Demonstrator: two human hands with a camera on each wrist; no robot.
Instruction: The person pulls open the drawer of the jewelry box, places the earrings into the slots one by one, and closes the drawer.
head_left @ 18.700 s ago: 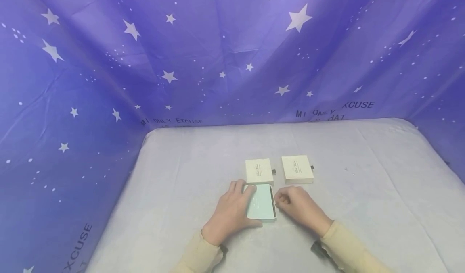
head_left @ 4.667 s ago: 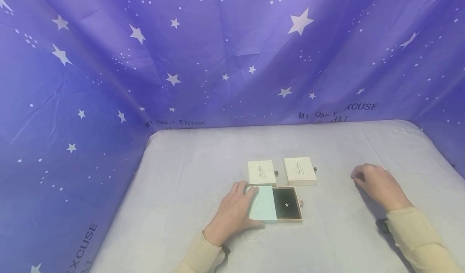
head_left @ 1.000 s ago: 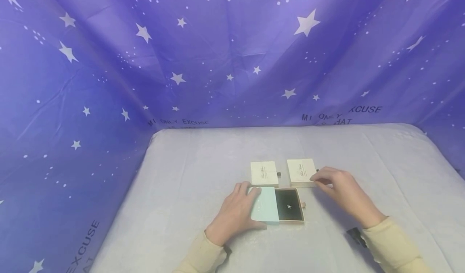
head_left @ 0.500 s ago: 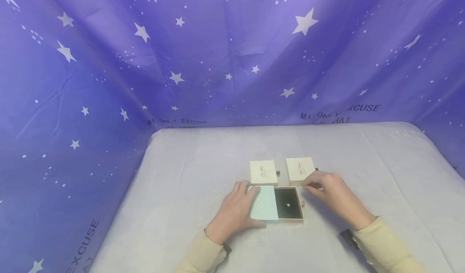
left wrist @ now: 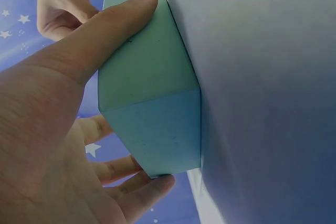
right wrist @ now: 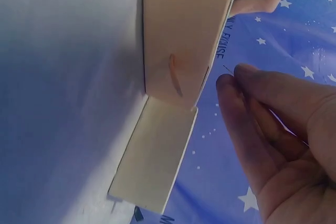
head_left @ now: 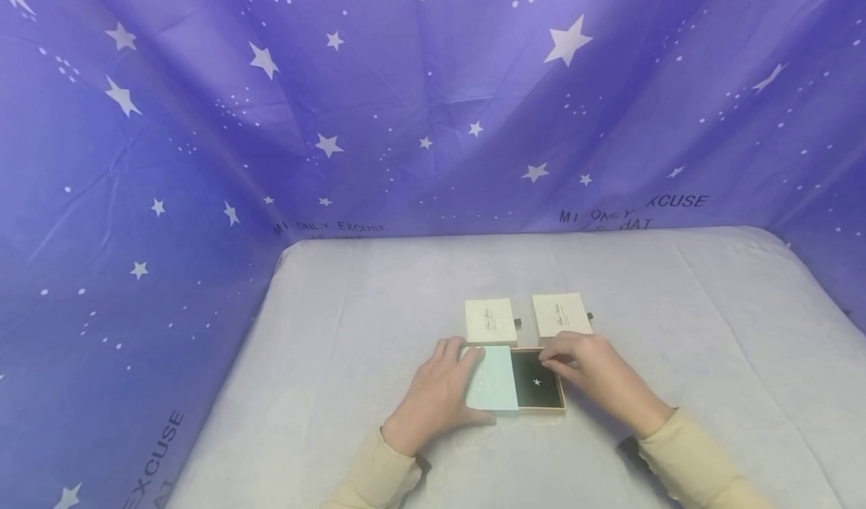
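Observation:
My left hand (head_left: 433,392) grips the mint-green sleeve of a small drawer box (head_left: 496,385), thumb on its near side and fingers on its far side. The drawer (head_left: 531,398) sticks out to the right, lined in black, with a small silver star-shaped piece of jewellery (head_left: 537,382) on the lining. Over the drawer's far right corner, my right hand (head_left: 598,374) pinches thumb and forefinger together. Between those tips the right wrist view shows a tiny thin pin-like piece (right wrist: 227,70); its kind is too small to tell. A ribbon tab (right wrist: 175,75) hangs on the drawer's front.
Two cream drawer boxes with dark tabs lie behind the mint one, a left box (head_left: 489,321) and a right box (head_left: 560,313). They stand on a table with a pale grey cloth (head_left: 379,283). A purple star-printed curtain (head_left: 419,80) rises behind and at the sides.
Since the oldest frame the drawer has been slid out to the right. My right hand went far right, then came back leftward past the right cream box to over the drawer. My left hand kept its hold.

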